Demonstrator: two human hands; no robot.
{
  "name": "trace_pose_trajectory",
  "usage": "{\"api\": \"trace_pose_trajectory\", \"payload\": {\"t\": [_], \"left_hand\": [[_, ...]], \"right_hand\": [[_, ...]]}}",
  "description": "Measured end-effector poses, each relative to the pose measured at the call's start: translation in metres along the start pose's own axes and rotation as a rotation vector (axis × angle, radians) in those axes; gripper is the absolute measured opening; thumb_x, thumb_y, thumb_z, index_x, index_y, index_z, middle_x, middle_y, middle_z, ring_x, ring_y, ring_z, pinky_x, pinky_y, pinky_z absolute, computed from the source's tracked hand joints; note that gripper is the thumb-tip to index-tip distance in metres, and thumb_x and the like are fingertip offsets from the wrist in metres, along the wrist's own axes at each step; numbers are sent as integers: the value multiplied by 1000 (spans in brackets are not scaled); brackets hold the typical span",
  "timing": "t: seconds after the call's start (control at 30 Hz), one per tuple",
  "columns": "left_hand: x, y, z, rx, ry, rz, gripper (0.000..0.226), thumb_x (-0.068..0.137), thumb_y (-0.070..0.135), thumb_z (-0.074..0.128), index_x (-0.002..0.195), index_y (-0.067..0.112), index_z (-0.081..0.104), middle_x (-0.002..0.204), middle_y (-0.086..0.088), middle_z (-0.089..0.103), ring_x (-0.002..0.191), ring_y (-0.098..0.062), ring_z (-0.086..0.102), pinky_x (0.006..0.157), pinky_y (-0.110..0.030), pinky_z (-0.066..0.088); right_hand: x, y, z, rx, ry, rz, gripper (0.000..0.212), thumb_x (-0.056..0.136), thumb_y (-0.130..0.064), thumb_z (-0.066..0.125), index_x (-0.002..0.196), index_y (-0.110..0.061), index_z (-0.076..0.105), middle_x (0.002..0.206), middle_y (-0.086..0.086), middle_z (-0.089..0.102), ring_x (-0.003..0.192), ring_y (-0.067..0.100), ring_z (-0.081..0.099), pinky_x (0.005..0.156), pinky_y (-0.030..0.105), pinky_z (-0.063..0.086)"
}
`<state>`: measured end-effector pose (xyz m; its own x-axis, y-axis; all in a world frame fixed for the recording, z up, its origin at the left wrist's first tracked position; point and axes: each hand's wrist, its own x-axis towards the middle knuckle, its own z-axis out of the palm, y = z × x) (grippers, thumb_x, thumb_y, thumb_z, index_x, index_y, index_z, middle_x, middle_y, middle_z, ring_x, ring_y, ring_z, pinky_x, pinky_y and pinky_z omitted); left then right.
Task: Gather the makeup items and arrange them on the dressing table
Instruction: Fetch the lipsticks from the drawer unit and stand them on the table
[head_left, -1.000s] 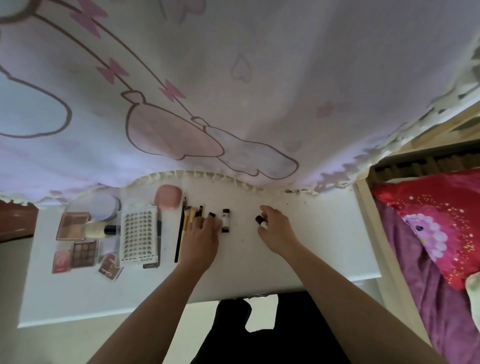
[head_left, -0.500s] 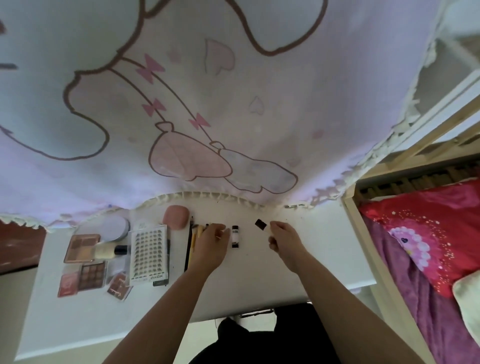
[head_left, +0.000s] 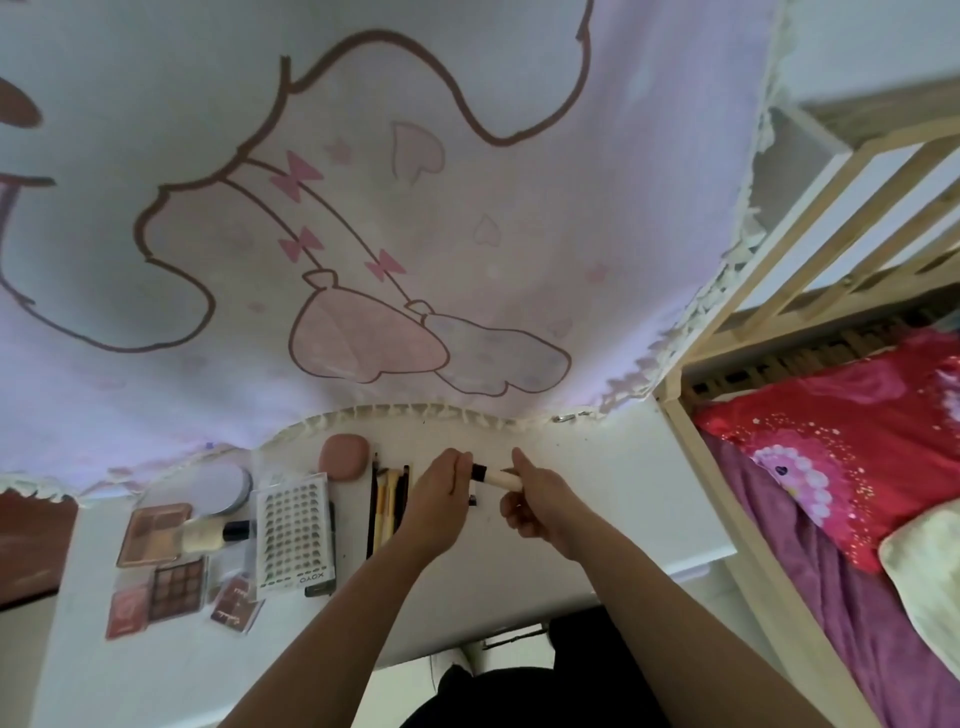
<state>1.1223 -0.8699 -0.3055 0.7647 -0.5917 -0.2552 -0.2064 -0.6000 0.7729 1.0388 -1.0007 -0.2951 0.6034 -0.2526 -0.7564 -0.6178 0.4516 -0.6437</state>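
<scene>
The right hand (head_left: 540, 506) pinches the body of a small cream tube (head_left: 503, 478), held level just above the white dressing table (head_left: 613, 499). The left hand (head_left: 441, 493) closes its fingertips on the tube's black cap (head_left: 478, 472), seemingly a pinch, though the palm hides the thumb. At 9 o'clock from the grip lie a row of makeup brushes (head_left: 387, 506), then a false-lash tray (head_left: 296, 530). A pink compact (head_left: 344, 458) sits at 10 o'clock. A foundation bottle (head_left: 210, 536) and eyeshadow palettes (head_left: 176, 587) lie farther out at 8 o'clock.
</scene>
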Motion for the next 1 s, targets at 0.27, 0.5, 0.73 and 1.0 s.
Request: {"api": "trace_pose_trajectory", "payload": {"t": [0.27,0.5,0.73,1.0], "left_hand": [[-3,12,-11,190,-119,-21,8,89,5,61,86,7,53,67,4,39,54,-11,34,41,-19,10],[5,19,-12,172,-111,-36,40,102,14,34,64,21,25,57,4,34,51,-10,27,43,-20,28],[-5,33,-12,19,95,-45,34,93,14,57,62,16,45,51,3,41,46,-8,30,42,-18,20],[4,41,-14,-178,-3,-302,34,97,32,36,71,12,43,63,-2,34,56,-14,30,50,-26,23]], "right_hand": [[-8,3,7,-237,107,-289,30,105,-15,31,122,-19,55,64,4,54,44,8,46,46,21,38],[-11,7,7,-280,140,-411,26,107,-24,35,119,-19,58,66,2,52,46,5,45,49,17,37],[-18,-3,10,26,39,-110,35,105,-29,33,124,-16,61,57,-3,37,48,10,28,46,24,24],[-18,-7,2,-348,123,-511,22,106,-32,38,125,-28,49,83,-5,54,68,1,53,70,18,41]]}}
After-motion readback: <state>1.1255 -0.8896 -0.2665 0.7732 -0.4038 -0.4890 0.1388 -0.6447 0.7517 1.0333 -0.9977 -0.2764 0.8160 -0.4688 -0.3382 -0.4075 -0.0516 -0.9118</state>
